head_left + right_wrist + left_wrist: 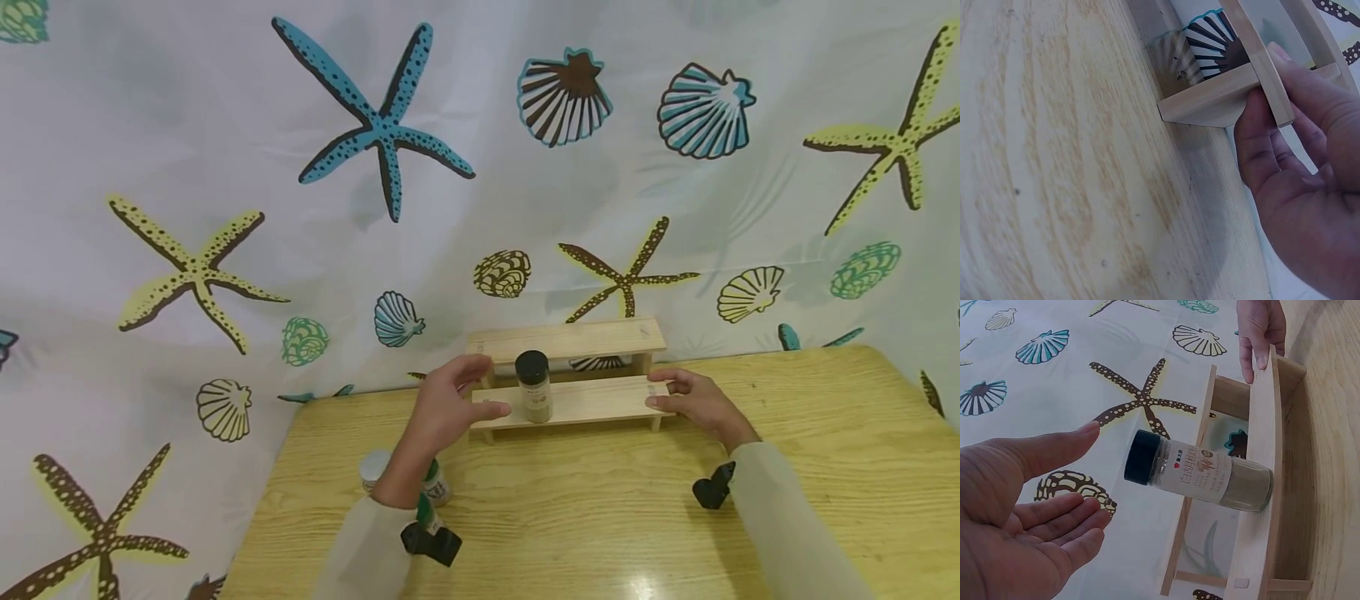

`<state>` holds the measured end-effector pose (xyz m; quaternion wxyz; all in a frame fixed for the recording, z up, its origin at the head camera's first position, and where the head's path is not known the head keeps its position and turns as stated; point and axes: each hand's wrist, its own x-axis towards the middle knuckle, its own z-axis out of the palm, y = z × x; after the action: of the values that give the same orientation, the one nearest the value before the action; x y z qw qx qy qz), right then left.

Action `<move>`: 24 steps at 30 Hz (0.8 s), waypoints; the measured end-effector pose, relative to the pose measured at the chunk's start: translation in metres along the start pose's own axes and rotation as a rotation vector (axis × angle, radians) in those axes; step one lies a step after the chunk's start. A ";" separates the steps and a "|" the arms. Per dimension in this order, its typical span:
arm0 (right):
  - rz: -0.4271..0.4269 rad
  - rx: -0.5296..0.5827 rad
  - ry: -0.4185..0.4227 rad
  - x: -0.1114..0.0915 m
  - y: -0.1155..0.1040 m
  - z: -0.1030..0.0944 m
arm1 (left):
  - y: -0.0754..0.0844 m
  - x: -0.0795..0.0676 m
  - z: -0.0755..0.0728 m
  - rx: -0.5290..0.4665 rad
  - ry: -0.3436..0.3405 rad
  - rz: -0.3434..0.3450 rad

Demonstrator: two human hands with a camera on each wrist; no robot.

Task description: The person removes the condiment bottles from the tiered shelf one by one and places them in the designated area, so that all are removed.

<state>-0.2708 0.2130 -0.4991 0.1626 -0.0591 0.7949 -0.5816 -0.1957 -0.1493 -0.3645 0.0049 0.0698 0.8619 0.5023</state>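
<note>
A two-step wooden rack (pixel 600 401) stands at the back of the table. On its lower step, left of the middle, a spice jar (pixel 536 387) with a black cap and pale powder stands upright. My left hand (pixel 447 402) is at the rack's left end beside the jar; in the left wrist view its thumb and fingers (pixel 1079 544) are spread apart with nothing between them. With thumb and fingers, my right hand (pixel 697 403) pinches the right end of the lower step. The right wrist view shows that wooden end (pixel 1272 94) between thumb and forefinger.
Several more jars stand on the table left of the rack, partly hidden behind my left forearm; one green-capped jar (pixel 437 483) shows beside it. A white cloth (pixel 480 208) printed with starfish and shells hangs right behind the rack. The wooden table (pixel 570 517) extends in front.
</note>
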 end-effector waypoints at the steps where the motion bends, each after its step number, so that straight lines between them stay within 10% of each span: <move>1: 0.001 0.002 0.001 0.000 0.000 0.000 | -0.001 0.002 0.002 -0.018 0.006 -0.001; 24: 0.006 -0.003 0.017 0.001 -0.001 -0.001 | -0.011 0.038 0.066 -0.219 0.177 -0.130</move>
<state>-0.2723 0.2128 -0.4985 0.1574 -0.0520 0.7971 -0.5806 -0.2297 -0.0927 -0.4039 -0.0310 -0.0319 0.8018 0.5959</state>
